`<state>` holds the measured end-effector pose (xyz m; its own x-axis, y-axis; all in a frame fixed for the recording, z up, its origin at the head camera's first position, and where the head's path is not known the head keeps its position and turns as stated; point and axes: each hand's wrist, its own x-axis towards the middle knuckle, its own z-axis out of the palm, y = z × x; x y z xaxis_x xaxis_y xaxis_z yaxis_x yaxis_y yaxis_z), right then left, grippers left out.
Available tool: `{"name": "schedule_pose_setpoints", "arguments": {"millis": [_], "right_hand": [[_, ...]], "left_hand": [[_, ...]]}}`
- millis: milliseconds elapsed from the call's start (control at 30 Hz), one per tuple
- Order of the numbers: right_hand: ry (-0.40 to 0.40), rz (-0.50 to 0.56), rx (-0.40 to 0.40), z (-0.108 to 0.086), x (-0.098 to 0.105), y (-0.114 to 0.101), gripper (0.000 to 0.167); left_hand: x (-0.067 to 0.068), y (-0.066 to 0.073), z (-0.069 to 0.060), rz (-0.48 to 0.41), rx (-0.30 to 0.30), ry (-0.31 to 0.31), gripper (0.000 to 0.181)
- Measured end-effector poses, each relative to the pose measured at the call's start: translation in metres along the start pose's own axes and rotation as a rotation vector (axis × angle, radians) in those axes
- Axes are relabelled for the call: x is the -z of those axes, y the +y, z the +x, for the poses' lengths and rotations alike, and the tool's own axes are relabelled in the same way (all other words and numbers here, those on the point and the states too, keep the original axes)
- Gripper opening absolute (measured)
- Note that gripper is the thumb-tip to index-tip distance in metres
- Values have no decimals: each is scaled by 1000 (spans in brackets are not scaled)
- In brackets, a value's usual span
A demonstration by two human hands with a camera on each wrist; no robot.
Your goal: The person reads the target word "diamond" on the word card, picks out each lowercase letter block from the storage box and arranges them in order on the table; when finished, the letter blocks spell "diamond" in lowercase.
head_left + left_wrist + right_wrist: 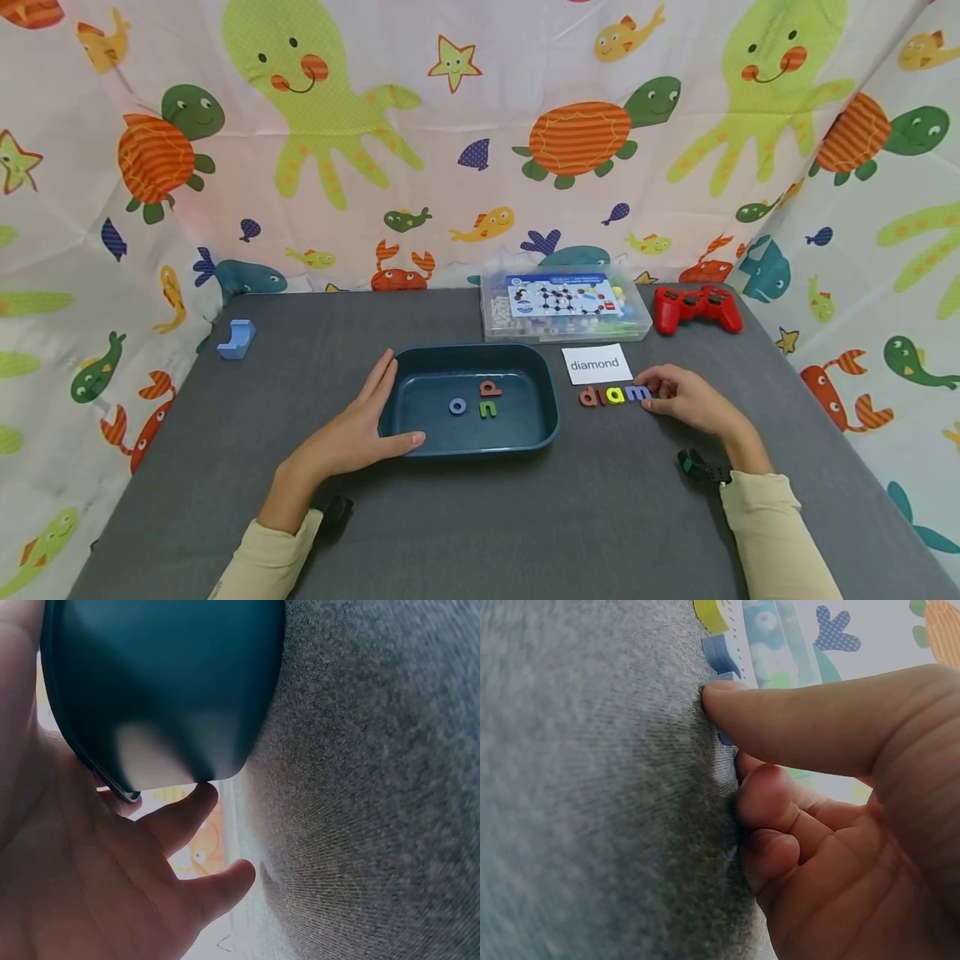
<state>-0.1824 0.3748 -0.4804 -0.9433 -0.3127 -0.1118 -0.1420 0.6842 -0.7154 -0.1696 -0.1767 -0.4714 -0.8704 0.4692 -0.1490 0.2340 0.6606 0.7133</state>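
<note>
A: R grip (pixel 678 400)?
B: Narrow, pinching blue m (pixel 636 390), prob. to align it w/ letter row (pixel 602 396).
A: L grip (pixel 356 429)?
B: Spread wide at tray's (pixel 517 425) L end, prob. steadying it; o (pixel 452 407), n (pixel 487 403) + red letter (pixel 490 393) inside.
A: Card (pixel 597 377)?
B: On surface (pixel 525 533) just behind row, prob. for ref.

On the table (pixel 450 533), a tray (pixel 525 429) holding three letters (pixel 488 405) lies left of a card (pixel 596 375) and its nearer letter row (pixel 610 395), with a box (pixel 566 304) and controller (pixel 697 309) on the far side.
</note>
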Motion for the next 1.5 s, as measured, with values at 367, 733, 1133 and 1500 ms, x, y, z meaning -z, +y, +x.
{"name": "schedule_pose_setpoints", "arguments": {"millis": [367,733,1133,1500], "right_hand": [[1,0,10,0,1,1,32],[13,5,20,-1,0,2,32],[25,1,12,0,-1,2,35],[202,18,-63,-5,5,-2,40]], "left_hand": [[1,2,-1,-5,-1,-1,124],[0,2,-1,-3,-9,1,124],[1,3,-1,-10,-13,7,123],[0,3,-1,-3,-8,14,124]]}}
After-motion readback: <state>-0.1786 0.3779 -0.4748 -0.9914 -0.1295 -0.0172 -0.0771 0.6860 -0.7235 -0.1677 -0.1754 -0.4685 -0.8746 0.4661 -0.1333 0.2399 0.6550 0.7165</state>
